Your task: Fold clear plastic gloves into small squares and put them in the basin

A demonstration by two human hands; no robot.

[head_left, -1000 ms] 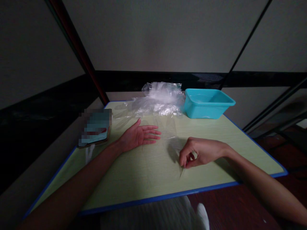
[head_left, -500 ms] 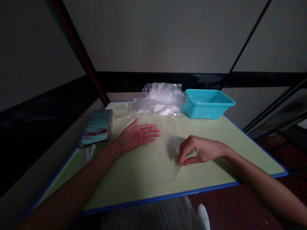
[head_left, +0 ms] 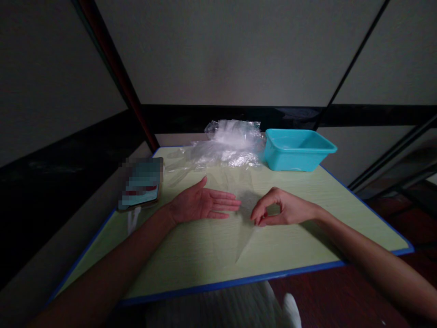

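Note:
A thin clear plastic bag [head_left: 244, 237] lies on the table in front of me, its outline faint against the pale surface. My right hand [head_left: 282, 207] pinches its right edge between thumb and fingers and lifts that edge a little off the table. My left hand [head_left: 205, 204] is open, palm up, fingers stretched towards the right hand, over the left part of the bag; whether it touches the film I cannot tell. Behind both hands rests a crumpled pile of clear plastic bags [head_left: 232, 143].
A turquoise plastic basin [head_left: 292, 158] stands at the back right of the table. On the left is a phone-like device [head_left: 141, 184], partly pixelated, with a white strip [head_left: 133, 220] by it. The table [head_left: 170, 269] has a blue edge; walls stand behind and left.
My left hand has moved right and slightly nearer me, its fingers closer together. The right hand has drawn the pinched edge slightly leftward and up.

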